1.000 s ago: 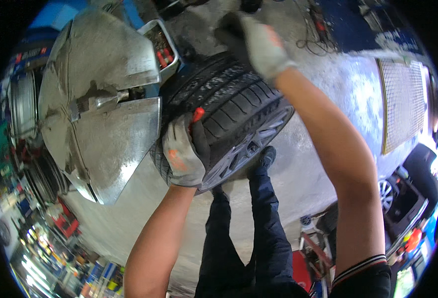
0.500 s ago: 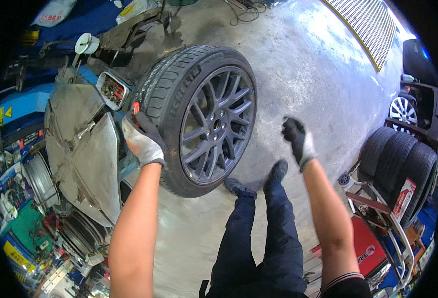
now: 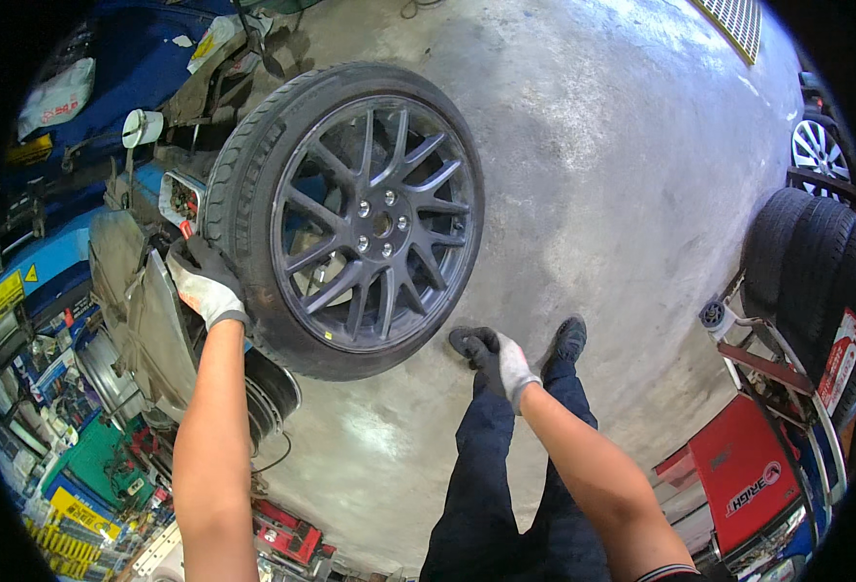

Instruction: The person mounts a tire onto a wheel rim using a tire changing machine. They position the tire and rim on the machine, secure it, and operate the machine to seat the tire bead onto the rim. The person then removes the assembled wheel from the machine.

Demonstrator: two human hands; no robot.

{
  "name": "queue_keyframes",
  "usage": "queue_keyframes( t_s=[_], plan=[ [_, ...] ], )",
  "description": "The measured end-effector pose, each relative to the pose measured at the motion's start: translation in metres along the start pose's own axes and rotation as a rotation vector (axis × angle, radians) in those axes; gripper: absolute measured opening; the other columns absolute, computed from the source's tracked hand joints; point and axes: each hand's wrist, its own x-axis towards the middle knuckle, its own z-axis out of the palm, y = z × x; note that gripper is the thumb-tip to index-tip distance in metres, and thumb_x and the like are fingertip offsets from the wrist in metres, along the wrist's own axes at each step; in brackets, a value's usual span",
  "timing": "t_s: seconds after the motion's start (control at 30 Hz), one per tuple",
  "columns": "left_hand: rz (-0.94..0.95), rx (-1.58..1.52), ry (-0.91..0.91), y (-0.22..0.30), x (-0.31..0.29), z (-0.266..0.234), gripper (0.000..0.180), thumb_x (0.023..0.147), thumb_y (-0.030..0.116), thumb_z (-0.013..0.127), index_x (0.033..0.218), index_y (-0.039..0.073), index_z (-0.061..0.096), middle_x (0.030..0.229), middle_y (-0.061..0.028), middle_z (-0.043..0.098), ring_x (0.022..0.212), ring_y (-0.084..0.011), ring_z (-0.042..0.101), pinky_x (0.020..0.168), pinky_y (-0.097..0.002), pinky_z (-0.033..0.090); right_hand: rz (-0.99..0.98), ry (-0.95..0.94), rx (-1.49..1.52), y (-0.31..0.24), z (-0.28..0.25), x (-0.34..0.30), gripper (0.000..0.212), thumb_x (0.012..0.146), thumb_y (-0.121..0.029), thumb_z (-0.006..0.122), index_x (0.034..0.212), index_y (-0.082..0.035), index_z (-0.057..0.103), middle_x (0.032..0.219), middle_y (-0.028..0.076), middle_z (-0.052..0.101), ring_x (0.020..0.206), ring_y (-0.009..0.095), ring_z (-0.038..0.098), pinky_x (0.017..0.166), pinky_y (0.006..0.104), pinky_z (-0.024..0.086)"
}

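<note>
A large wheel (image 3: 384, 225), a black tyre on a dark grey multi-spoke rim, stands with its outer face toward me at left of centre. My left hand (image 3: 209, 283), in a grey-and-white work glove, is closed beside the tyre's left side. Out of its top pokes a red-tipped tool (image 3: 186, 229), the rest of it hidden in the glove. Whether that hand also presses on the tyre, I cannot tell. My right hand (image 3: 510, 369), gloved alike, is below and right of the wheel, apart from it, in front of my legs. Its fingers are curled together; anything inside is hidden.
Left of the wheel are a metal-plated machine (image 3: 151, 320) and a tray of small parts (image 3: 181, 200). A bare rim (image 3: 271, 398) lies below the tyre. Several tyres (image 3: 806, 262) are racked at right, above a red cabinet (image 3: 746, 472). Grey concrete floor lies between.
The wheel now shows more face-on and farther left in view. My left hand has shifted left with the red-tipped tool. My right hand has come down and left, toward my legs.
</note>
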Motion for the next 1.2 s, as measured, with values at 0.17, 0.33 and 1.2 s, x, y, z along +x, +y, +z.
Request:
queue_keyframes(
  t_s=[0.17,0.33,1.2],
  plan=[
    [0.001,0.072,-0.020,-0.013,0.005,0.005,0.043,0.103,0.039,0.058,0.116,0.000,0.069,0.109,-0.0243,0.074,0.100,-0.0449,0.068,0.088,-0.0490,0.051,-0.103,0.149,-0.025,0.033,-0.079,0.007,0.022,0.101,-0.010,0.068,0.120,0.000,0.071,0.104,0.006,0.074,0.091,0.015,0.064,0.086,0.0304,0.053],
    [-0.007,0.057,-0.026,-0.033,0.015,0.010,0.045,0.104,0.041,0.058,0.122,0.002,0.070,0.115,-0.0226,0.074,0.104,-0.0395,0.070,0.091,-0.0471,0.051,-0.061,0.171,-0.082,0.063,-0.119,0.023,0.026,0.101,-0.013,0.069,0.125,-0.004,0.069,0.101,0.003,0.071,0.086,0.014,0.063,0.077,0.0295,0.052],
    [-0.735,-1.316,0.564,-0.107,-0.367,-0.004,0.023,0.103,0.020,0.059,0.111,0.001,0.067,0.114,-0.0139,0.071,0.110,-0.0279,0.066,0.098,-0.0421,0.053,-0.863,0.020,-0.502,0.099,-0.071,0.254,0.022,0.103,-0.020,0.064,0.118,-0.005,0.070,0.095,0.013,0.073,0.083,0.022,0.067,0.080,0.0359,0.053]
  ],
)
